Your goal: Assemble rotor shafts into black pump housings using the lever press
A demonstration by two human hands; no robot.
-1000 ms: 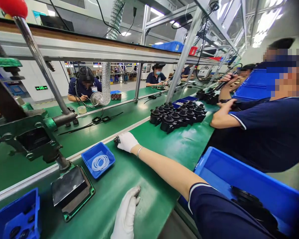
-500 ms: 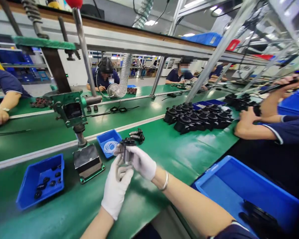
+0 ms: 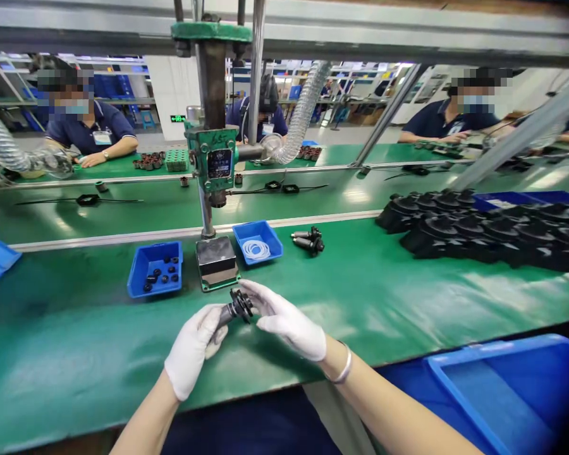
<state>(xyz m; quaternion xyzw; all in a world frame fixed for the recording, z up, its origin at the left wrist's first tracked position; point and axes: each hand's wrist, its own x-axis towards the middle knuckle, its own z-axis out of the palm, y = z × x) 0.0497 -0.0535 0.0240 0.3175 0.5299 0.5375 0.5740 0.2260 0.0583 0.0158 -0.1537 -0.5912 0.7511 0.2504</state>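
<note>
The white-gloved left grip [image 3: 192,344] is wrapped around the shaft of a black flanged part [image 3: 237,307], above the green desk [image 3: 384,313] at the view's seven o'clock; the right grip [image 3: 287,321] is half-open beside its head, contact unclear. From there, two similar parts [image 3: 308,244] lie toward half past one, the press base [image 3: 217,256] at eleven.

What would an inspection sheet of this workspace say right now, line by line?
Surface: green mat, glossy, with bright reflections.
Held item: black part, gripped by its slim end.
Hands: left hand closed on the part; right hand open beside its wide end, contact unclear.
Clutter: two similar parts; bin of small black pieces; bin of white rings; black housings rightward.
Cables: thin black cables beyond the rail.
Surroundings: green press ahead; people across the bench.
</note>
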